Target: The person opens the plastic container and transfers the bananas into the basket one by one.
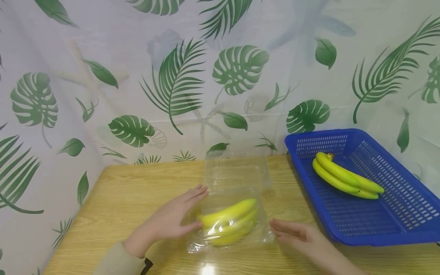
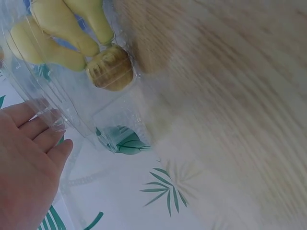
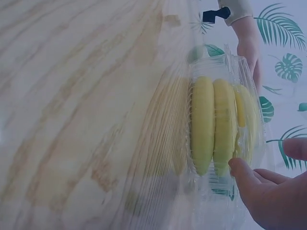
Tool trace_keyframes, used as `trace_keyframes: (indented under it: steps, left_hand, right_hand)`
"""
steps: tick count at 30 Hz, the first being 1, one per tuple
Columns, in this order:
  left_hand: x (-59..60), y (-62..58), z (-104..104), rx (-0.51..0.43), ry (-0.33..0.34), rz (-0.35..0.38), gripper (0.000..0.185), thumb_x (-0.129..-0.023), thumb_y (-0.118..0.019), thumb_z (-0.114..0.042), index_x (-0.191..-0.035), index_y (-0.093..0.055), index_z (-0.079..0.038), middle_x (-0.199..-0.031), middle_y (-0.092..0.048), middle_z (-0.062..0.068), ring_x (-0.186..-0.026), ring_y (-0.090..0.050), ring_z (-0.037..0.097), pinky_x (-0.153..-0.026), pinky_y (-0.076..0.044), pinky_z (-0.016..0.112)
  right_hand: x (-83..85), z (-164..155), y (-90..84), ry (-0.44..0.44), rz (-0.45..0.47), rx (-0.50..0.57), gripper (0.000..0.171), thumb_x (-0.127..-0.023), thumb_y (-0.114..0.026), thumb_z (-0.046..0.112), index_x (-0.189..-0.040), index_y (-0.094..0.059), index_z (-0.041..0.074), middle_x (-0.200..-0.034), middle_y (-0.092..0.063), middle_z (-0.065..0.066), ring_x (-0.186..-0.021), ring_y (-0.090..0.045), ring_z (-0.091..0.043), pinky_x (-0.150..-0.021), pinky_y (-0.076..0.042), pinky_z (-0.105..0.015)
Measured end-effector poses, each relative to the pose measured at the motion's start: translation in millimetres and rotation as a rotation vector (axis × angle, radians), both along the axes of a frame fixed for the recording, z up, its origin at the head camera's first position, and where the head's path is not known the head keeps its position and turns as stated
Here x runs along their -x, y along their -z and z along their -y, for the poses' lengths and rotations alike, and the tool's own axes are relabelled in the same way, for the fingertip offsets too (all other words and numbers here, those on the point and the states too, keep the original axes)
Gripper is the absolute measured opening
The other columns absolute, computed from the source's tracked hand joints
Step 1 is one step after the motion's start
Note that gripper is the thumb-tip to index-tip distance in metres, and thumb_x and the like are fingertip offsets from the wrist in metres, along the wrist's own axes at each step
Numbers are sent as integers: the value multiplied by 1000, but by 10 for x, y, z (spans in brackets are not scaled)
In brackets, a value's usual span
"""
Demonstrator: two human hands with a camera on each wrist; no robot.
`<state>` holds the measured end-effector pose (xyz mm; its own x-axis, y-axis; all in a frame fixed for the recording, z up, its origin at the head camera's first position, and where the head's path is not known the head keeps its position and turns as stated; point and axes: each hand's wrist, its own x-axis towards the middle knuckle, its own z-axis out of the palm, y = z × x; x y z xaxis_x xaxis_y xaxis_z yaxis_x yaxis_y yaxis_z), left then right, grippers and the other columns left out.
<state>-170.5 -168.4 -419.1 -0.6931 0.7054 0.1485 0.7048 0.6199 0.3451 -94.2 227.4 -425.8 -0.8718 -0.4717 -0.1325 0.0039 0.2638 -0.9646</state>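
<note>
Nearest, a pale sleeve (image 1: 118,260) and a dark band (image 1: 147,266) at the left wrist. Just beyond, the left hand (image 1: 173,217) at the left side of a clear plastic box (image 1: 197,246), fingers nearly straight, thumb well apart from them. Opposite, the right hand (image 1: 302,235) at the box's right front corner, fingers nearly straight and close together, gripping nothing. Between the hands, inside the box on the wooden table (image 1: 137,193), a bunch of bananas (image 1: 228,223), stem end toward the left hand; impossible to tell: plastic over the bunch or only around it. Behind the bunch, another clear plastic section (image 1: 235,175). To the right, a blue basket (image 1: 311,187) with a second bunch (image 1: 337,170) inside. Farthest back, a white curtain (image 1: 192,23) with green leaf prints.
</note>
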Motion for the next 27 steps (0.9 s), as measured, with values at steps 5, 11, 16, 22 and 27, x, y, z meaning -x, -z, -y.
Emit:
trace_keyframes:
  steps: [5,11,16,22,27]
  left_hand:
    - [56,1,-79,25,20,-33,75,-102,-64,-41,-162,-39,-3,-172,-33,18,-159,-34,39,-130,-32,56]
    - [104,-14,-163,37,50,-56,72,-103,-63,-39,-161,-42,-1,-171,-35,20,-158,-37,39,-129,-33,55]
    - [127,-27,-200,54,50,-33,70,-105,-62,-39,-161,-41,-3,-172,-32,18,-158,-37,38,-130,-33,54]
    - [172,-31,-259,75,64,-41,70,-106,-61,-39,-162,-40,-2,-172,-33,17,-160,-34,36,-131,-30,52]
    - [214,-43,-309,96,75,-64,69,-107,-59,-39,-162,-40,-2,-172,-34,17,-160,-34,37,-131,-30,52]
  right_hand:
    - [-24,-41,-52,74,78,-81,57,-111,-57,27,-154,-47,-8,-158,-52,-24,-139,-62,-17,-111,-56,-27]
    - [-46,-86,-49,124,132,-62,59,-111,-57,29,-156,-45,-7,-161,-49,-21,-134,-62,-3,-107,-54,-17]
    - [-62,-127,-25,129,173,8,62,-111,-57,26,-158,-38,-10,-163,-43,-25,-121,-60,15,-100,-51,-6]
    - [-77,-180,13,132,211,64,63,-112,-55,24,-159,-32,-12,-165,-37,-27,-122,-61,13,-101,-54,-10]
    - [-64,-237,74,115,208,104,62,-113,-52,21,-159,-29,-14,-166,-34,-28,-121,-61,14,-99,-53,-8]
